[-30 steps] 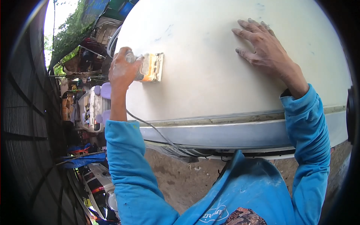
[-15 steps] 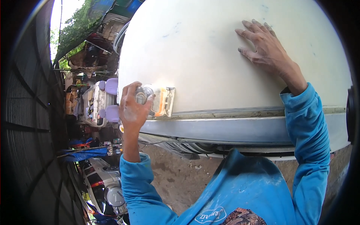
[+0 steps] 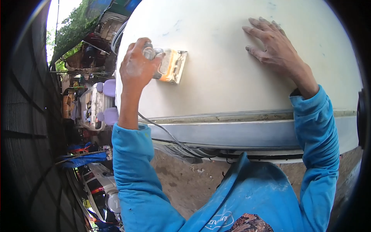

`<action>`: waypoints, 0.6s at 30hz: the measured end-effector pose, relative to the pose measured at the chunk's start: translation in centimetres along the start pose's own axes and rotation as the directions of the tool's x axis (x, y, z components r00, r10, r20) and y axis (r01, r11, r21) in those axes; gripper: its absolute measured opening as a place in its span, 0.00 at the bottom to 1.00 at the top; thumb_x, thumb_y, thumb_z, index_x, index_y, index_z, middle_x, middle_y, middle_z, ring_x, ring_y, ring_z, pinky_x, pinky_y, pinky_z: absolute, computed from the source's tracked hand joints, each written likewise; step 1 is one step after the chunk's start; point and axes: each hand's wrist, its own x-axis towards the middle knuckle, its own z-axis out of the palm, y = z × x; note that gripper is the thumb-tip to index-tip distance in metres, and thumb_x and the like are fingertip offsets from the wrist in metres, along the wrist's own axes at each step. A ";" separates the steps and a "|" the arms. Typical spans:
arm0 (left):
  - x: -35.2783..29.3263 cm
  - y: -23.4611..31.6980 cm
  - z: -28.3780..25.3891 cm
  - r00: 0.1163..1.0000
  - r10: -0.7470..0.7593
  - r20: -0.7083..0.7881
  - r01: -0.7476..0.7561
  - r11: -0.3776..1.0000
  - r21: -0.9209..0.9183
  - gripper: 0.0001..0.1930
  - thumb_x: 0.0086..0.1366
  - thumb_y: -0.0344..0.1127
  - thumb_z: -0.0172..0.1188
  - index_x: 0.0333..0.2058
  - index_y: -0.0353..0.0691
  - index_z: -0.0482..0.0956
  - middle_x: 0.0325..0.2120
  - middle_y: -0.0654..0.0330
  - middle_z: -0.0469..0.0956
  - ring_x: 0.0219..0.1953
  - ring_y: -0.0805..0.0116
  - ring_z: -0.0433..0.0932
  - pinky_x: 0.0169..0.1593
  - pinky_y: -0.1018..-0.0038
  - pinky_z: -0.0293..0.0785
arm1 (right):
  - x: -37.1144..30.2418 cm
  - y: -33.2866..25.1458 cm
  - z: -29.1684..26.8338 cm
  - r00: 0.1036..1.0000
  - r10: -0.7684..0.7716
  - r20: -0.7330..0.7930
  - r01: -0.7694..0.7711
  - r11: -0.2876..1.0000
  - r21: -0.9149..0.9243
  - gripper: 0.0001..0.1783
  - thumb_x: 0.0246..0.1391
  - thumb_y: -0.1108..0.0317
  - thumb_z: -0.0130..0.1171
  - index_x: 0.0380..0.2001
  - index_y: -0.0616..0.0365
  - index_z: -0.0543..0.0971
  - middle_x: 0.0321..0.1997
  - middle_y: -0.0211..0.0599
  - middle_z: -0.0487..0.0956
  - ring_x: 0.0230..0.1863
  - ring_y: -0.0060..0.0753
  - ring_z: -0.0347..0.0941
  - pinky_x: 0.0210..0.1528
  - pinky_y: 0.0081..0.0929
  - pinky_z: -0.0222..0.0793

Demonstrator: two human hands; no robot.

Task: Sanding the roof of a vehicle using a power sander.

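A pale cream vehicle roof with a few faint bluish marks stretches out before me. My left hand grips an orange and grey power sander, whose flat pad lies against the left part of the roof. Fingers and thumb wrap round the tool's rear end. Farther right, my right hand rests palm down on the roof with its fingers spread, holding nothing. Pale dust coats both hands.
A grey cord hangs over the roof's near edge by my left forearm. A gutter groove runs along that edge. At the left stand a car with purple seats and a silver vehicle. Bare ground lies below.
My left hand has pushed the sander away from the near edge, farther up the roof, and the cord has come into view. My right hand has barely moved.
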 end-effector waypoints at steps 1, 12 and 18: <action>0.0 -1.0 0.3 1.000 -0.002 -0.012 0.002 1.000 0.000 0.27 0.53 0.44 0.72 0.52 0.47 0.77 0.48 0.56 0.79 0.50 0.53 0.80 0.51 0.60 0.77 | 0.1 0.0 0.0 1.000 -0.019 -0.007 0.019 1.000 0.016 0.29 0.63 0.53 0.57 0.64 0.51 0.73 0.71 0.47 0.66 0.75 0.49 0.56 0.79 0.46 0.43; -9.6 -6.9 -0.7 0.995 -0.099 0.018 0.100 0.993 -0.061 0.26 0.51 0.38 0.73 0.49 0.42 0.77 0.47 0.51 0.78 0.49 0.49 0.79 0.51 0.58 0.75 | 0.1 -0.3 0.0 1.000 -0.001 0.009 0.002 1.000 -0.013 0.30 0.61 0.53 0.59 0.65 0.50 0.72 0.72 0.46 0.65 0.75 0.50 0.55 0.79 0.47 0.42; -11.2 -0.9 -2.6 1.000 0.018 0.009 -0.017 0.992 -0.122 0.26 0.48 0.35 0.74 0.48 0.42 0.78 0.48 0.52 0.77 0.49 0.50 0.79 0.50 0.59 0.77 | 0.0 -0.5 -1.0 1.000 -0.006 0.017 0.005 0.999 0.039 0.31 0.61 0.54 0.58 0.65 0.51 0.72 0.72 0.48 0.64 0.75 0.52 0.55 0.78 0.48 0.42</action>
